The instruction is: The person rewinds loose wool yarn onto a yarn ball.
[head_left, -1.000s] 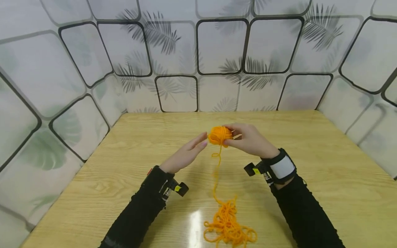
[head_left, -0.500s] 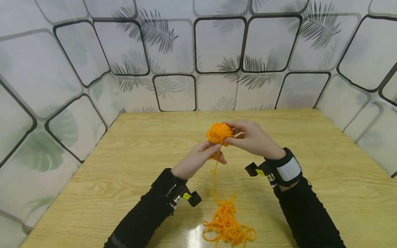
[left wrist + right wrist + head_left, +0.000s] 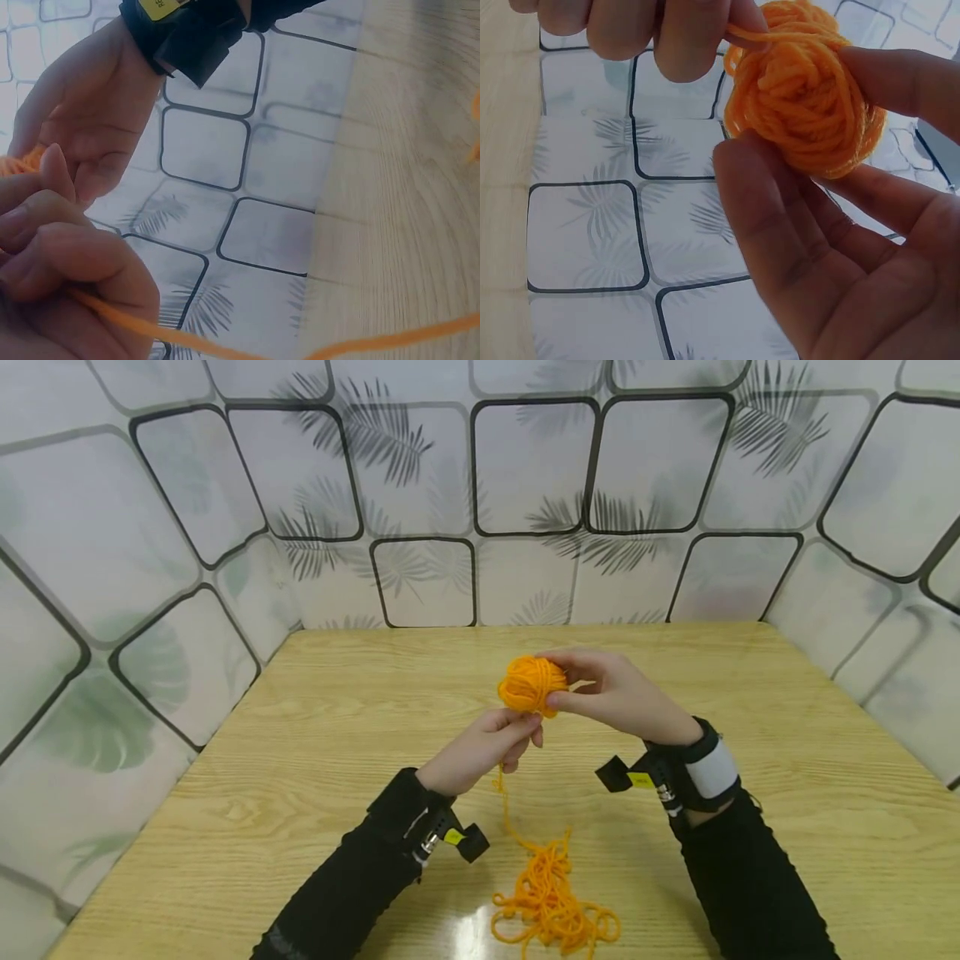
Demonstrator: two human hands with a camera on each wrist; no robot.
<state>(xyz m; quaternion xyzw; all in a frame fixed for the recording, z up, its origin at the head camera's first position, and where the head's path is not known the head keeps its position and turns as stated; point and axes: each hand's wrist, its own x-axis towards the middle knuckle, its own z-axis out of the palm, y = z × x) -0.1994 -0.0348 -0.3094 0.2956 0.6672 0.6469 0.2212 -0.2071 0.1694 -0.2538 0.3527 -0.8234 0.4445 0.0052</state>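
Observation:
An orange ball of yarn (image 3: 531,685) is held above the table by my right hand (image 3: 618,697), its thumb and fingers round the right side. In the right wrist view the wound strands of the ball (image 3: 802,97) show between thumb and fingers. Just below the ball, my left hand (image 3: 483,747) pinches the yarn strand, its fingers curled. The left wrist view shows the strand (image 3: 187,339) leaving those curled fingers. From there it runs down to a loose tangle of orange yarn (image 3: 551,902) on the table.
The wooden table (image 3: 337,718) lies under both arms. White patterned cloth (image 3: 532,468) with dark outlines and leaf prints stands behind it and along both sides. Each wrist wears a strapped camera, such as the right one (image 3: 615,774).
My left hand came in from the left, took hold of the strand below the ball and curled its fingers. The right hand keeps the ball, now turned slightly. The tangle stays put.

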